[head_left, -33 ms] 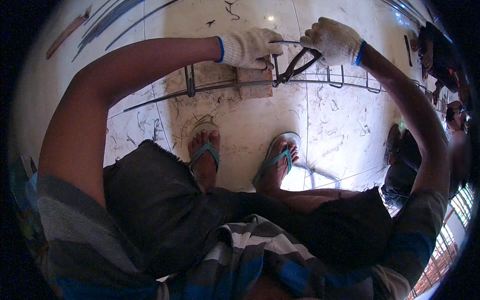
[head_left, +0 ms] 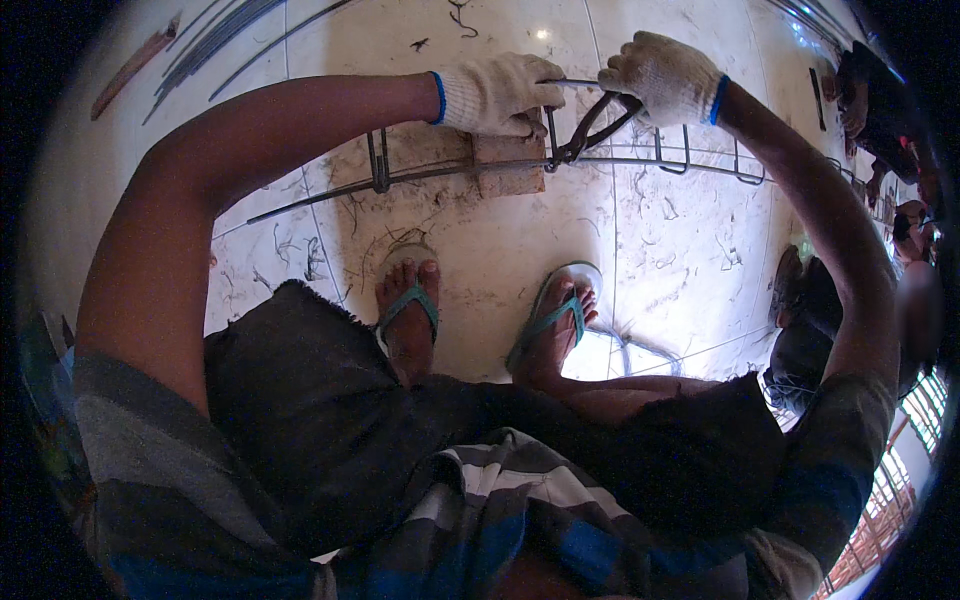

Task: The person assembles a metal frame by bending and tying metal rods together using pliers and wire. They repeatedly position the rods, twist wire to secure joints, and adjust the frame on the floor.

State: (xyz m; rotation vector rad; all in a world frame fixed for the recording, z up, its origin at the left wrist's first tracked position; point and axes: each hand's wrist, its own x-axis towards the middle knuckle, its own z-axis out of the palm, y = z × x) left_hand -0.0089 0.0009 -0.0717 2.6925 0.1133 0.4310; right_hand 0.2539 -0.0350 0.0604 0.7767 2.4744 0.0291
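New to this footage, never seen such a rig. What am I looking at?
No machine: a person working by hand, seen through the left of two head-worn fisheye cameras looking down, so straight edges bend. The gloved right hand holds dark pincers, their head at a steel rod frame. The gloved left hand grips an upper corner of that frame, beside a reddish block. The tiled floor carries loose rods and wire scraps.

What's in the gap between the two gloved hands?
A thin metal bar crosses it, from the left hand to the right hand, in the head view; a dark two-handled tool slants below.
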